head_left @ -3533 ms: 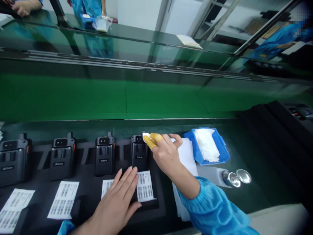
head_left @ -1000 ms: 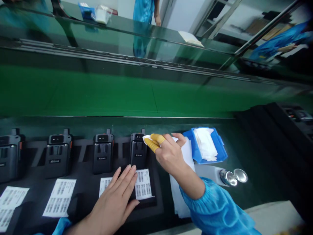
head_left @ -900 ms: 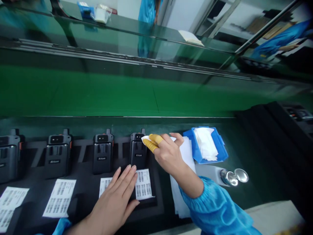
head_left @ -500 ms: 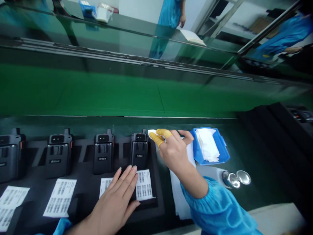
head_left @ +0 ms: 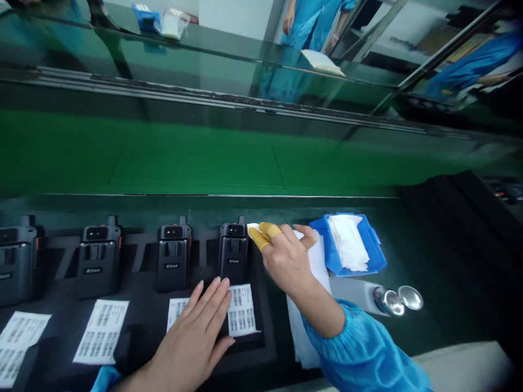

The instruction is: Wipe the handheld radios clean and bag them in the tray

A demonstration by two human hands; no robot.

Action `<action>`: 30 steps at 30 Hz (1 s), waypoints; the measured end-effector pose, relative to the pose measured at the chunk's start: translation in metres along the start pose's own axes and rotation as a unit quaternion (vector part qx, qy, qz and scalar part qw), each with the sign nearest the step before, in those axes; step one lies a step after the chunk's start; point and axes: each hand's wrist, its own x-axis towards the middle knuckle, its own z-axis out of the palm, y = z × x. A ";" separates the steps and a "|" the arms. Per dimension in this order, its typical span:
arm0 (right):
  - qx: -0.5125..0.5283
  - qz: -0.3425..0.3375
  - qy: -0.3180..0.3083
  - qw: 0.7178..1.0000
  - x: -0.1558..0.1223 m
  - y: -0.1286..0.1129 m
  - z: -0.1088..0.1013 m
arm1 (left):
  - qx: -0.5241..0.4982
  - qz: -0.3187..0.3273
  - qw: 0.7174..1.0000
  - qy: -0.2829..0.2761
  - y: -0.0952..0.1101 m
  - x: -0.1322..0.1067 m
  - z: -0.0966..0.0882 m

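My right hand (head_left: 286, 256), with yellow finger cots on two fingers, pinches a small folded white wipe (head_left: 252, 227). The wipe is beside the upper right edge of the rightmost black two-way radio (head_left: 233, 256); whether they touch is unclear. That radio lies back-up, marked "Riton", in a black foam tray (head_left: 261, 305). My left hand (head_left: 196, 332) rests flat, fingers stretched out, below the radios. It partly covers one barcode label sheet (head_left: 176, 311) and borders on another label sheet (head_left: 242, 310).
More radios (head_left: 174, 258) sit leftward, with label sheets (head_left: 101, 332) below them. At right are a blue bin (head_left: 376, 261) of white wipes (head_left: 348, 242), white paper (head_left: 302, 332) and an open metal-topped dispenser (head_left: 390, 301). Behind runs a green belt (head_left: 196, 158); people in blue (head_left: 312, 24) stand beyond.
My right hand has shifted slightly down with the wipe, while my left hand stays put. The seams on the green belt have moved right. A person across the belt has moved right.
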 end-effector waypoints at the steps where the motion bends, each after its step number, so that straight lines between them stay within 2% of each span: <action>1: -0.005 0.007 0.004 1.000 -0.003 0.002 -0.002 | 0.000 0.001 1.000 0.002 0.000 0.000 0.000; 5: -0.009 0.037 0.013 0.999 -0.014 -0.001 -0.013 | -0.005 0.007 1.000 -0.004 0.000 0.001 0.000; 9: 0.023 0.054 0.017 0.998 -0.028 -0.021 -0.020 | -0.017 0.001 1.000 -0.012 0.001 -0.001 0.001; 13: 0.066 0.030 0.021 0.997 -0.035 -0.044 -0.019 | -0.025 -0.006 1.000 -0.006 0.003 -0.002 0.002; 17: 0.085 -0.006 0.022 0.996 -0.033 -0.057 -0.014 | -0.019 -0.004 1.000 -0.015 0.003 -0.002 0.002; 22: 0.070 -0.024 0.015 0.997 -0.033 -0.058 -0.009 | -0.021 -0.002 0.999 -0.027 0.004 -0.003 0.002; 30: 0.016 0.014 0.010 1.000 -0.045 -0.043 -0.015 | -0.033 -0.006 0.999 -0.028 0.004 -0.002 0.001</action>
